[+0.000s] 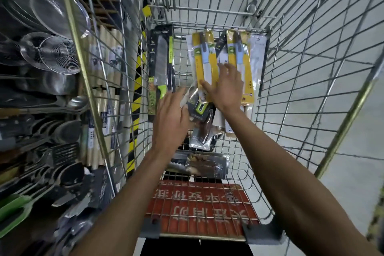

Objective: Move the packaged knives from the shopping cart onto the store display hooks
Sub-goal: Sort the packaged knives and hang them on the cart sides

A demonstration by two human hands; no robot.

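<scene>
Yellow card backs the knife packet point(204, 62) under my right hand point(225, 89), whose fingers lie spread and fairly straight on it; whether the thumb catches its edge I cannot tell. A second yellow packet point(239, 62) stands just beside it, both leaning against the far end of the wire shopping cart point(291, 68), with a white packet behind them mostly hidden. My left hand point(171, 118) reaches in beside the right one, the two apart, its fingers loose and blurred, the thumb side touching a small dark packet point(198, 108) whose contents I cannot make out. A long black packet point(161, 64) with a green-handled knife leans on the cart's left wall. Lower down a serrated knife packet point(199, 165) lies crosswise, partly covered by my left forearm. A red sign point(199, 203) shows through the near wire. On the left, wire strainers point(54, 54) and dark utensils hang in a blurred rack, their hooks hard to pick out.
</scene>
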